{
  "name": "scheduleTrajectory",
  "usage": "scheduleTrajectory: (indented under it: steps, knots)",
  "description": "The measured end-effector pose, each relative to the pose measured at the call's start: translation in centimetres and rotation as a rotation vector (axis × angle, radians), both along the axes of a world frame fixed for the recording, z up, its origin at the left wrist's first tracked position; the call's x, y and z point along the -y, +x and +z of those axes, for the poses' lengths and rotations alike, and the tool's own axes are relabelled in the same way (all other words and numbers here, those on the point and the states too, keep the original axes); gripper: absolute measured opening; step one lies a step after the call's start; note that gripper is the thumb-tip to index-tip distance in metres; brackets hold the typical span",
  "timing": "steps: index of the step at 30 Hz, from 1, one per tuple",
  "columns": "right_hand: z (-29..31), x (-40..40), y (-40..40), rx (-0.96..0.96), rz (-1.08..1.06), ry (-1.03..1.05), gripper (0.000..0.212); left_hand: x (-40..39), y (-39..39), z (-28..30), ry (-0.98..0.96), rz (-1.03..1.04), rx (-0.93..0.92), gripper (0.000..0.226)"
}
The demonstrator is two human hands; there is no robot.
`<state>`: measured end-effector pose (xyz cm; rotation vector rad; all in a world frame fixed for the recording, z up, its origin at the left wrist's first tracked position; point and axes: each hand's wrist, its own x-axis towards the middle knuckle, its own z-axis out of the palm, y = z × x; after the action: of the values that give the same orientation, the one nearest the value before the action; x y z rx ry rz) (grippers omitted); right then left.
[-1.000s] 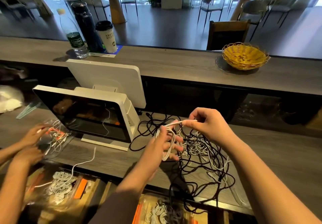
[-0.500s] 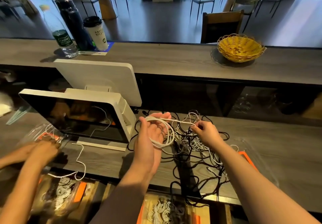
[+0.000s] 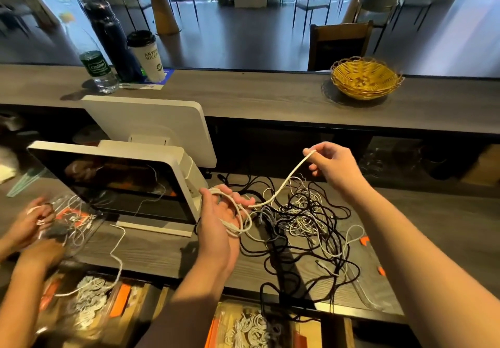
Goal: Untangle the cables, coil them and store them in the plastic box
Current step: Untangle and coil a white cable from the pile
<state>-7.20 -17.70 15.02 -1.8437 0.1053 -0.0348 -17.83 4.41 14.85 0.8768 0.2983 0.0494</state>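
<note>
My left hand (image 3: 219,228) is held palm up over the worktop (image 3: 167,250), its grip curled round a white cable (image 3: 281,188) looped in a coil about the fingers. My right hand (image 3: 335,163) is raised higher, pinching the same cable's free end, which sags between the two hands. Below lies the tangle (image 3: 303,220) of black and white cables on the worktop, beside the screen (image 3: 121,182). A clear box (image 3: 365,293) with orange clips sits at the right, under my forearm.
</note>
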Motion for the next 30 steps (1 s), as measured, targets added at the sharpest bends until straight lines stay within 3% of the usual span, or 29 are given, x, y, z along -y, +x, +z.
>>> scheduleTrajectory:
  steps: [3,6,8,10,12,14,18,22,26,30]
  knots:
    - [0.4,1.0,-1.6,-0.027,0.086,-0.354,0.007,0.5,-0.1,0.6,0.013,-0.005,0.033,0.049]
    - [-0.4,1.4,-3.7,-0.187,0.22,-0.756,0.041,1.4,-0.4,1.2,0.044,-0.027,0.078,0.049]
    - [-0.2,0.6,-5.3,-0.161,0.229,-0.842,0.051,2.4,-0.7,1.6,0.054,-0.052,0.103,0.05]
    - [0.9,-1.1,-7.6,0.003,0.177,-0.672,0.035,3.4,-1.2,1.9,0.052,-0.079,0.103,0.05]
    - [1.9,-3.2,-10.3,0.045,0.21,-0.317,0.021,4.5,-1.6,2.0,0.051,-0.1,0.085,0.05]
    - [1.9,-5.0,-12.8,-0.071,0.265,0.087,0.026,5.5,-1.9,2.1,0.056,-0.111,0.061,0.05]
    - [0.2,-5.4,-15.7,-0.282,0.206,0.4,0.042,6.8,-2.0,2.7,-0.03,-0.042,0.061,0.045]
    - [-0.5,-4.6,-17.0,-0.241,0.189,0.347,0.023,7.8,-2.1,2.9,0.01,0.001,0.087,0.044]
    - [0.1,-4.0,-16.9,-0.37,0.205,0.553,0.015,8.6,-2.6,2.7,0.075,0.001,0.099,0.044]
    - [0.9,-3.3,-17.2,-0.27,0.22,0.211,0.011,8.8,-2.8,2.8,0.253,0.033,0.092,0.048]
